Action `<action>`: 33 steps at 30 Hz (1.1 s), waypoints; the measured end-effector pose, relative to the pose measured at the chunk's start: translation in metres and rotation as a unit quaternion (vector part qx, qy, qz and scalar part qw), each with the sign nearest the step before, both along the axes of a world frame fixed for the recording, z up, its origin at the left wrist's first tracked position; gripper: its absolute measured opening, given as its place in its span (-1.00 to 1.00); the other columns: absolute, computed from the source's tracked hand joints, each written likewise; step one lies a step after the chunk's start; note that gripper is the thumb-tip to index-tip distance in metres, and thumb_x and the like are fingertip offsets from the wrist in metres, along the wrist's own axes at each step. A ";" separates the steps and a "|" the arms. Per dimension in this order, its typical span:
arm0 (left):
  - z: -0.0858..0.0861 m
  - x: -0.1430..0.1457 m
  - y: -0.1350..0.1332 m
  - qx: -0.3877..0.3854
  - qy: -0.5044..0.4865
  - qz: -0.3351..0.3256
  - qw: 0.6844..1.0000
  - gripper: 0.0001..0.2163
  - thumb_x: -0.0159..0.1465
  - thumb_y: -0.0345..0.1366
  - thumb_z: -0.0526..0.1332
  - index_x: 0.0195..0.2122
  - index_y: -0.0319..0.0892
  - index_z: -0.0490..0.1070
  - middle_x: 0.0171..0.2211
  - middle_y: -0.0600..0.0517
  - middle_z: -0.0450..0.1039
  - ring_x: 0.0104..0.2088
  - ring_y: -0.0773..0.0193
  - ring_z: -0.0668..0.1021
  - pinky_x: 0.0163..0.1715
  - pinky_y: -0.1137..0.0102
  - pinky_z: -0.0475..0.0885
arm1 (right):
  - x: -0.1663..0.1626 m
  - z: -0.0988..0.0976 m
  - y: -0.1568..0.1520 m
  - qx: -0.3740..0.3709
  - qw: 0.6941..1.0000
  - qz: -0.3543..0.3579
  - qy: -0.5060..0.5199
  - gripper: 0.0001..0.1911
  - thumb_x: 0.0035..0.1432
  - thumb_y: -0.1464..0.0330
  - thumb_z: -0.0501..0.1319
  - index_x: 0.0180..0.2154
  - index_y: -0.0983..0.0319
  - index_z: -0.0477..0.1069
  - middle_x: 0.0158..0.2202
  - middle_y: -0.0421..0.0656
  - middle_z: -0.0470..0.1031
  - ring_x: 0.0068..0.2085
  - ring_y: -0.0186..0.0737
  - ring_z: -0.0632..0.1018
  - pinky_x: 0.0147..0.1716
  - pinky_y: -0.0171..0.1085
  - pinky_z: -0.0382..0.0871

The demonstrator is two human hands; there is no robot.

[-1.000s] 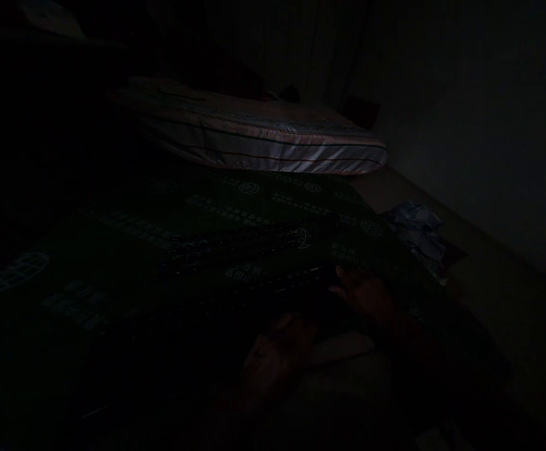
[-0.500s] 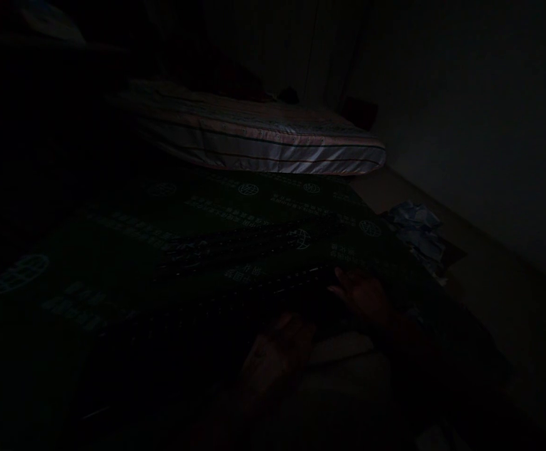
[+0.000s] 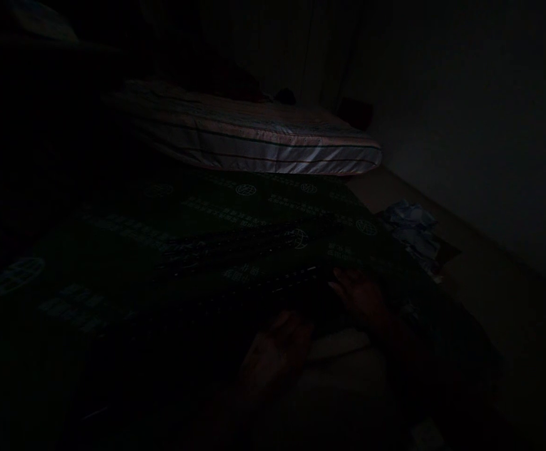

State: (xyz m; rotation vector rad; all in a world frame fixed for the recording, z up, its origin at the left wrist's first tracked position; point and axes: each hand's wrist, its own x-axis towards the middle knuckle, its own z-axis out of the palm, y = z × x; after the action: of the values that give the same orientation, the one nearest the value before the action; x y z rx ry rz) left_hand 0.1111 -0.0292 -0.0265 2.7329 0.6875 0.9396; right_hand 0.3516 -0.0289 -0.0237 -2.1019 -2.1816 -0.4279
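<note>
The picture is very dark. My left hand (image 3: pixel 277 347) rests at the near edge of a large black thing (image 3: pixel 198 347); its fingers bend downward and their tips are lost in shadow. My right hand (image 3: pixel 360 293) lies further right and away from me, at the right end of the black thing, two fingertips showing apart. Rows of small pale dashes run along the black thing's far edge; its kind cannot be made out. Beyond it, several thin dark strips (image 3: pixel 235 246) with similar pale specks lie side by side on a green printed sheet (image 3: pixel 273 203).
A mattress with a striped cover (image 3: pixel 273 147) stands behind the green sheet. Crumpled pale material (image 3: pixel 411 219) lies on the floor (image 3: pixel 479 300) at the right, near a plain wall (image 3: pixel 479 125). A light patch of cloth (image 3: pixel 343 351) shows close to me, below my hands.
The view has shifted very slightly, so everything sits a little further left. Both hands keep nearly the same places at the black thing.
</note>
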 end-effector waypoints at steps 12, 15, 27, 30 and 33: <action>0.003 0.004 0.003 0.016 0.023 -0.004 1.000 -0.84 0.25 -0.46 0.04 -0.19 -0.20 0.36 -0.30 -0.04 0.45 -0.28 0.19 0.49 -0.32 0.33 0.45 | -0.012 -0.004 -0.001 0.023 0.995 -0.056 0.074 -0.59 0.28 0.18 -0.01 0.04 0.23 0.37 -0.12 0.00 0.51 -0.11 -0.10 0.51 -0.15 -0.20 0.37; 0.003 0.003 0.004 0.010 0.027 -0.002 1.000 -0.85 0.24 -0.45 0.06 -0.20 -0.20 0.36 -0.31 -0.03 0.45 -0.28 0.19 0.49 -0.33 0.33 0.45 | -0.016 -0.014 -0.006 0.062 0.989 -0.068 0.115 -0.56 0.27 0.19 -0.01 0.07 0.29 0.33 -0.08 0.05 0.50 -0.07 -0.07 0.50 -0.12 -0.16 0.38; 0.011 0.003 0.002 0.023 0.056 0.003 0.998 -0.82 0.22 -0.45 0.11 -0.16 -0.23 0.37 -0.28 -0.04 0.47 -0.26 0.18 0.50 -0.33 0.33 0.48 | -0.019 -0.032 -0.008 0.138 0.971 -0.073 0.178 -0.55 0.28 0.21 -0.03 0.04 0.36 0.35 -0.06 0.10 0.49 -0.04 -0.06 0.49 -0.03 -0.12 0.35; 0.011 0.003 0.003 0.033 0.060 0.003 0.998 -0.83 0.21 -0.45 0.12 -0.16 -0.23 0.37 -0.28 -0.04 0.48 -0.27 0.17 0.50 -0.34 0.31 0.48 | -0.020 -0.028 -0.008 0.120 0.978 -0.067 0.157 -0.55 0.28 0.20 -0.03 0.08 0.29 0.33 -0.06 0.06 0.48 -0.05 -0.08 0.48 -0.06 -0.13 0.35; 0.010 0.004 0.004 0.040 0.050 -0.002 0.998 -0.81 0.22 -0.44 0.12 -0.14 -0.23 0.36 -0.27 -0.05 0.48 -0.25 0.16 0.51 -0.32 0.31 0.49 | -0.022 -0.022 -0.009 0.098 0.983 -0.075 0.133 -0.55 0.29 0.18 -0.03 0.11 0.24 0.31 -0.06 0.04 0.46 -0.05 -0.07 0.46 -0.07 -0.14 0.33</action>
State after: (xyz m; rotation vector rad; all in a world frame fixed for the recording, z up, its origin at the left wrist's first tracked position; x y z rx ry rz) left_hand 0.1148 -0.0253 -0.0167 2.8672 0.6743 0.8533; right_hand 0.3291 -0.0384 -0.0461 -2.0868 -1.7691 -0.3333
